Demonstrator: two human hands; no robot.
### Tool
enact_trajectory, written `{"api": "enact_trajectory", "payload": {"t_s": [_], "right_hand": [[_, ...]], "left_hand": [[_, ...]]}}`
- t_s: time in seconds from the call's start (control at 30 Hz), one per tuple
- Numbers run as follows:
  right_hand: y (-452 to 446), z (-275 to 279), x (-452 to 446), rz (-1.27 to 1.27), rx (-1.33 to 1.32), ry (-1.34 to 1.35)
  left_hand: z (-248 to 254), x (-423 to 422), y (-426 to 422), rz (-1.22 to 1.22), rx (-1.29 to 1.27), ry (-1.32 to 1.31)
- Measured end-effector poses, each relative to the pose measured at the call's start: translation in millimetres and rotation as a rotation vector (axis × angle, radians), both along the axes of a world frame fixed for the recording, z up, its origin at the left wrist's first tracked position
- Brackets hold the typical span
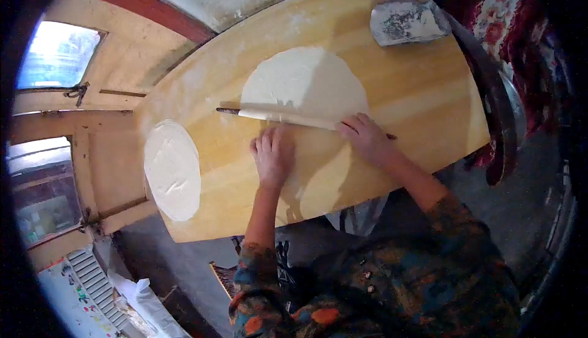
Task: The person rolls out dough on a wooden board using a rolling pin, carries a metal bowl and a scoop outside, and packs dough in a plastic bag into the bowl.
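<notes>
A thin, round sheet of dough lies on the wooden board, its near edge wrapped around a slim rolling pin. The dark left end of the rolling pin sticks out past the dough, and its right tip shows beyond my right hand. My right hand rests on the dough-wrapped pin near that end, fingers bent over it. Just on the near side of the pin is my left hand, slightly blurred, its fingers loosely bent and a little apart, with nothing visible in them.
On the left edge of the wooden board lies a second flat dough sheet. A floury plastic bag sits at the far right corner. Wooden doors with glass panes stand at the left; patterned red fabric is at the right.
</notes>
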State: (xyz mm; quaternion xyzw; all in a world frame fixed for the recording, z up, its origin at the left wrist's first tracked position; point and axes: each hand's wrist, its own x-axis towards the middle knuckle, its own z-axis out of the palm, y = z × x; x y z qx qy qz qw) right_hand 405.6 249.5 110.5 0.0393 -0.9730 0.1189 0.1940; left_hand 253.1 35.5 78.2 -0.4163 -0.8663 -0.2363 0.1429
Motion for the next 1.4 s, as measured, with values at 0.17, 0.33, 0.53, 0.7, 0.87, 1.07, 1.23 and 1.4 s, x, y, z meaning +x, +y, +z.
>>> {"api": "enact_trajectory", "payload": {"t_s": [0.17, 0.33, 0.53, 0.7, 0.87, 1.07, 1.23, 1.4], "right_hand": [[-14, 19, -1, 0.076, 0.077, 0.015], [-31, 9, 31, 0.131, 0.142, -0.122], [-66, 7, 88, 0.089, 0.349, -0.399], [-71, -16, 26, -0.286, 0.301, -0.438], [-64, -38, 38, -0.259, 0.304, -0.541], [4, -21, -128, -0.413, 0.368, -0.323], [-7, -10, -76, -0.176, 0.325, -0.487], [7, -30, -72, -0.137, 0.296, -0.507]], "left_hand": [[17, -28, -13, -0.115, -0.075, 0.086], [17, 6, -64, -0.236, -0.2, -0.061], [-10, 81, -121, -0.377, -0.181, -0.257], [-18, 56, -105, -0.194, -0.116, -0.128], [-32, 58, -102, -0.044, -0.249, -0.272], [-33, -99, -11, 0.2, -0.15, -0.052], [-36, -64, -45, 0.07, -0.255, -0.237], [-52, -66, -55, -0.003, -0.269, -0.344]]}}
